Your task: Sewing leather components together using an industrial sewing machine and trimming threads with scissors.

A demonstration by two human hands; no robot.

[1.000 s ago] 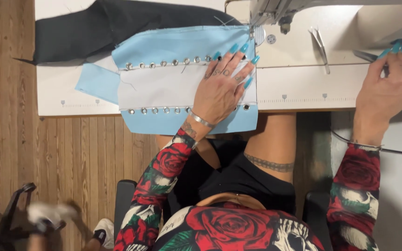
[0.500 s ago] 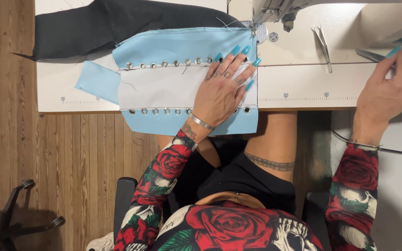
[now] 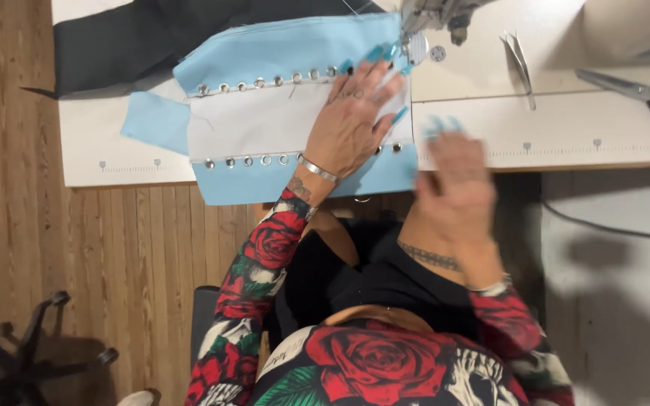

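Fabric panel point(image 3: 265, 124) long axis left-right, right end under left hand point(image 3: 351, 124).

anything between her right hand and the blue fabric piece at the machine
Nothing visible. The right hand, blurred, is over the table's front edge just right of the light blue fabric piece, with only bare white table between them. The left hand lies flat on the fabric, further left.

Wooden plank floor point(image 3: 77, 248) fills left half of frame, warm brown, boards running vertically. White table point(image 3: 566, 128) spans top, ruler marks along its front edge. Black chair base point(image 3: 24, 353) with castors sits lower left. Right side floor is pale grey point(image 3: 611, 301), a dark cable point(image 3: 603, 225) crossing it. Soft shadows, even indoor light.
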